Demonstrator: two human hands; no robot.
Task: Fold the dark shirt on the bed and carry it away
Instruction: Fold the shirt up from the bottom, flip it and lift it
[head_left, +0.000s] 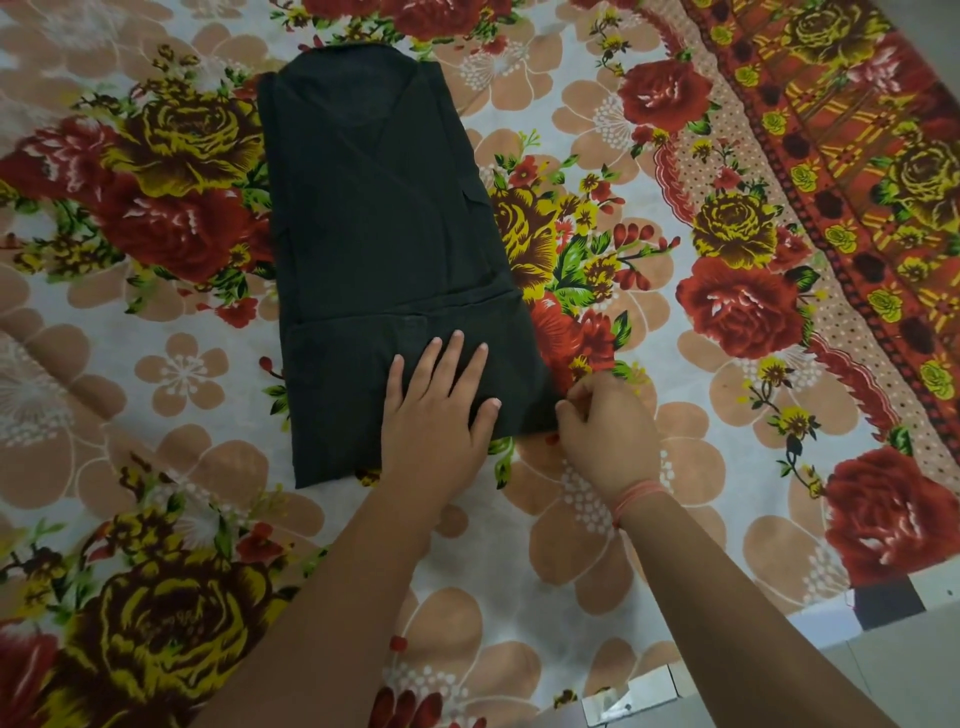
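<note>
The dark shirt (379, 223) lies flat on the bed as a long narrow strip, its sides folded in and its collar end far from me. A lower flap is folded up across its near part. My left hand (441, 405) rests palm down on the shirt's near end, fingers spread. My right hand (605, 421) pinches the shirt's near right corner between its fingertips.
The bed is covered by a floral sheet (701, 312) with red and yellow roses and a patterned red border (857, 182) at the right. The bed's edge and a strip of pale floor (883, 670) show at the lower right.
</note>
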